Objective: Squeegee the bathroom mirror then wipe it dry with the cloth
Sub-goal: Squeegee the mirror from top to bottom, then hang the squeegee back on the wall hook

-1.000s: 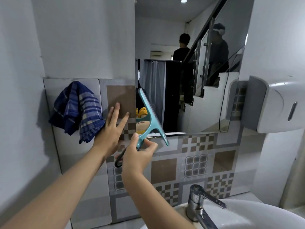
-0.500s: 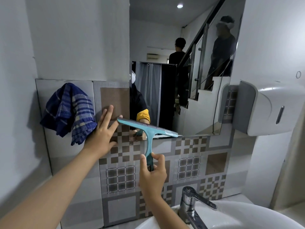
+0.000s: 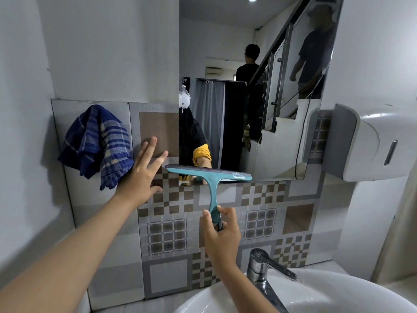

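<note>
Teal plastic fills the right hand (image 3: pixel 222 231): its fingers (image 3: pixel 230 213) and thumb are clamped round the lower end of the squeegee's handle, knuckles toward the camera, with the handle rising almost straight up from the fist. At the top of that handle the squeegee (image 3: pixel 212 177) spreads into its crossbar, whose dark rubber blade lies nearly level along the bottom strip of the bathroom mirror (image 3: pixel 225 64), its left tip overhanging just past the glass's lower-left corner onto the tiles. Off to the left, the left hand (image 3: pixel 141 177) rests flat on the patterned tiled wall (image 3: pixel 259 222) with its fingers spread apart and gripping nothing, apparently as a brace. Just beside that hand, touching its outer edge or nearly so, the blue checked cloth (image 3: pixel 97 143) hangs bunched from the wall, unused. Below the right forearm stand the chrome tap (image 3: pixel 264 269) and the white basin (image 3: pixel 338 294), and a white wall dispenser (image 3: pixel 379 141) sits right of the mirror. I judge the squeegee step is in hand, with the blade at the foot of the glass, either ending a downward pull or about to begin an upward one. Which parts of the glass are already cleared cannot be told. Next likely comes lifting the blade to an untouched strip further right, pressed evenly; the cloth wipe comes afterwards.
</note>
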`<state>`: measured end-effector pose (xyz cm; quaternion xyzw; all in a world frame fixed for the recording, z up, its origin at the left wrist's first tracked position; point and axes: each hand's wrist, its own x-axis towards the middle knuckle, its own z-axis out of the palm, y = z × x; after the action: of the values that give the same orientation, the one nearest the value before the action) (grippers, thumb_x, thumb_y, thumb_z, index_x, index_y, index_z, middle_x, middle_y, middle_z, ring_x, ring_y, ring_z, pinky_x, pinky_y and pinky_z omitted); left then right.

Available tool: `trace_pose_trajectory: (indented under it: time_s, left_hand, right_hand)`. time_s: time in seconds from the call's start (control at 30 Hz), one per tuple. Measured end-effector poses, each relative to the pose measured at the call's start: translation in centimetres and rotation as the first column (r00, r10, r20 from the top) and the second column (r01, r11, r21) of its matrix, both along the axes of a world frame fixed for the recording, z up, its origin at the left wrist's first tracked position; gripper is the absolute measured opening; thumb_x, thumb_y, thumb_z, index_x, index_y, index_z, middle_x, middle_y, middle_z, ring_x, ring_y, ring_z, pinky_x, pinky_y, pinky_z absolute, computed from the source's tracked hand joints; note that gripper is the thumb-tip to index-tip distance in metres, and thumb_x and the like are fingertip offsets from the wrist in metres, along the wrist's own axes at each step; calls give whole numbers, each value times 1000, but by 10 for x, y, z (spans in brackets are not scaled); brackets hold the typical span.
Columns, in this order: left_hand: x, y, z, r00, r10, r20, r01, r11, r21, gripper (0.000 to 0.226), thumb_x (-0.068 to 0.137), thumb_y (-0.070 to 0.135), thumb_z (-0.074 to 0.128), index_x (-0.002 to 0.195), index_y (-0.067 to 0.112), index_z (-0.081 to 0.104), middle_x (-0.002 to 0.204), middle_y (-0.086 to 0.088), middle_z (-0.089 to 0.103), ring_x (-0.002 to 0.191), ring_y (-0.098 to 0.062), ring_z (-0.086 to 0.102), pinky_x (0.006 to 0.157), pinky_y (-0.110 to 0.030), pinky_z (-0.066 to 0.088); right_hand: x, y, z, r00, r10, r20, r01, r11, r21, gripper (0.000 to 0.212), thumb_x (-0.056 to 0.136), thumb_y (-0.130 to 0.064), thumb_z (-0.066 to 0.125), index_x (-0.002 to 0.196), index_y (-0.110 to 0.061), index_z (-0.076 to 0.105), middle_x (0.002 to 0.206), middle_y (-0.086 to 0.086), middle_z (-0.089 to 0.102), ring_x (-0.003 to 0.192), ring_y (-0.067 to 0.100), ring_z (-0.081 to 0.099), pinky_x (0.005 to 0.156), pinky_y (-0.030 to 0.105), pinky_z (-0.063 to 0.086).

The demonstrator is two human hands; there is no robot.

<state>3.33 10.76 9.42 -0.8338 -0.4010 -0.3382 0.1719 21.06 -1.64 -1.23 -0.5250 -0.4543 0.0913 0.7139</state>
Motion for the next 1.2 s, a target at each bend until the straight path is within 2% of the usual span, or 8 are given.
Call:
trace_pose_trajectory:
  time_s: [0.33, 0.53, 0.77, 0.83, 0.9, 1.0, 1.1, 1.2]
  left_hand:
    - [0, 1, -2, 1000, 9, 1, -9, 1000, 11, 99, 65, 9, 82, 146, 20, 25, 157, -2, -16, 143, -24, -13, 107, -38, 18]
    - [4, -7, 1, 998, 58, 6, -58, 998, 14, 97, 65, 3, 80, 145, 19, 27, 157, -3, -16, 143, -26, -10, 98, -45, 45]
    - [22, -33, 12, 987, 163, 9, -160, 975, -155, 98, 73, 20, 78, 147, 22, 15, 155, -2, -26, 145, -29, -6, 103, -49, 42]
    - [31, -49, 14, 990, 138, 37, -124, 960, -253, 90, 77, 22, 74, 147, 20, 18, 158, -7, -15, 144, -32, 11, 103, -45, 42]
    - [40, -69, 14, 991, 11, 134, 36, 940, -339, 78, 79, 24, 72, 144, 21, 29, 158, -7, 10, 140, -29, 25, 106, -44, 38]
    - [50, -104, 13, 922, -217, 320, 340, 847, -407, 51, 78, 28, 73, 126, 27, 53, 134, 5, 55, 123, -11, 49, 102, -33, 38]
    - [55, -133, 14, 868, -320, 381, 492, 665, -562, 27, 78, 26, 74, 103, 29, 65, 111, 18, 64, 104, 11, 54, 94, -26, 41]
    - [55, -147, 14, 862, -378, 339, 504, 565, -653, 19, 78, 20, 73, 96, 24, 68, 109, 13, 69, 105, 4, 59, 94, -25, 44]
  right_hand:
    - [9, -4, -5, 998, 26, 52, -25, 999, -33, 18, 86, -27, 70, 90, -24, 52, 63, -3, 58, 46, 6, 44, 42, 24, 39]
    - [14, -16, -9, 995, 49, 87, -41, 996, -83, 18, 86, -27, 70, 86, -26, 52, 62, -5, 58, 45, 5, 43, 43, 21, 37]
    - [31, -46, 2, 991, 99, 88, -72, 961, -267, 24, 86, -25, 70, 82, -32, 48, 77, -3, 64, 55, 9, 57, 48, 22, 52]
    - [39, -60, 14, 984, 153, 89, -120, 946, -303, 21, 86, -24, 71, 85, -28, 50, 83, -2, 65, 55, 8, 58, 47, 17, 49]
    - [46, -74, 29, 969, 211, 130, -152, 921, -360, 19, 84, -26, 72, 90, -25, 53, 88, -1, 67, 54, 7, 59, 46, 15, 47]
    - [57, -95, 59, 901, 356, 249, -188, 837, -514, 21, 82, -27, 74, 93, -28, 57, 82, -1, 67, 52, 5, 58, 46, 12, 46]
    - [68, -109, 89, 799, 495, 342, -200, 755, -625, 25, 77, -28, 78, 95, -31, 60, 80, 0, 69, 50, 4, 60, 47, 15, 48]
    - [75, -116, 113, 689, 604, 401, -205, 693, -691, 31, 76, -23, 80, 101, -25, 63, 77, -2, 69, 47, 2, 60, 42, 17, 48]
